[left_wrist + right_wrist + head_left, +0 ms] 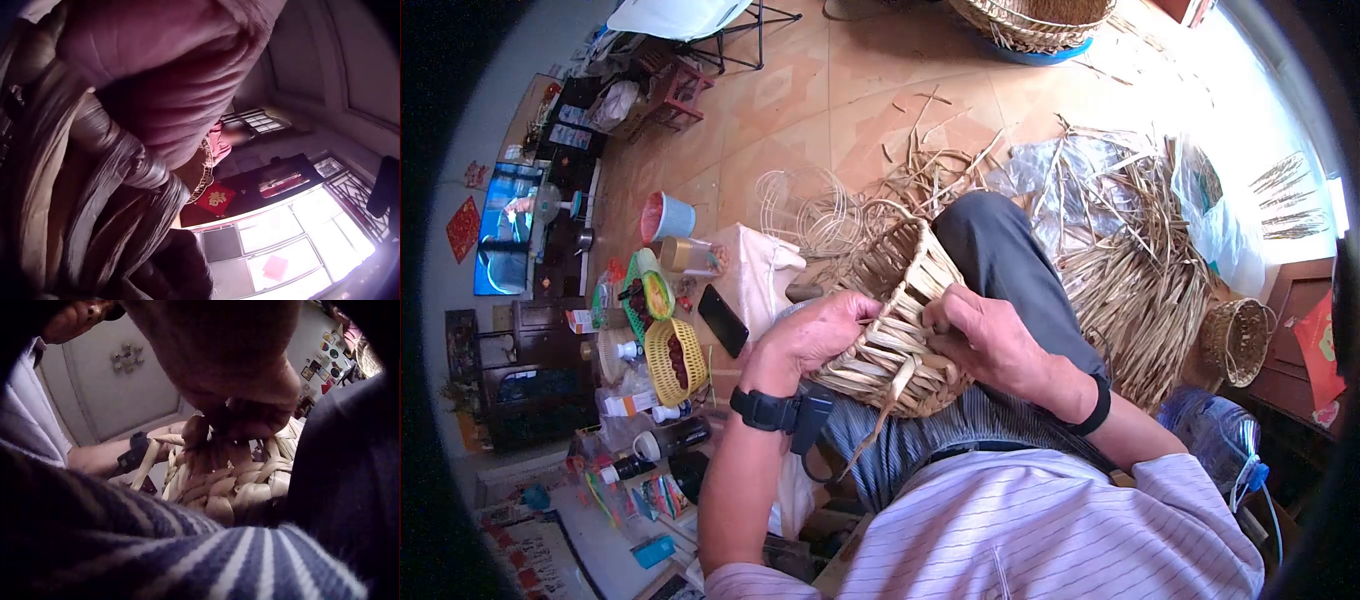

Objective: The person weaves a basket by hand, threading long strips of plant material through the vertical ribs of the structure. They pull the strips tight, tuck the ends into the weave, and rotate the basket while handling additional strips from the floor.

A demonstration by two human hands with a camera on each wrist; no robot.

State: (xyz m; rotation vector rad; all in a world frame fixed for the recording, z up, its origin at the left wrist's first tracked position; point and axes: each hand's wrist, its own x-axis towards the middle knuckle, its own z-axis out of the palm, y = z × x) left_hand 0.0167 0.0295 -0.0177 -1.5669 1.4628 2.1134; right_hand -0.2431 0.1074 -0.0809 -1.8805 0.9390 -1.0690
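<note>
Tan tiled floor [780, 140]; handheld basket [875, 362]

- The left hand [169, 69] fills the upper part, its creased skin close against woven strips [103, 181].
- The strips wrap over one another down the left side.
- Beyond, a person [218, 146] in a red top appears small.
- A gold-marked red sheet [215, 199] shows near bright window panes [278, 228].

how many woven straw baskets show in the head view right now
3: the lap basket, held by the left hand and right hand; the far basket, at the top edge; the side basket, near the right edge. Others may be hidden.
</note>
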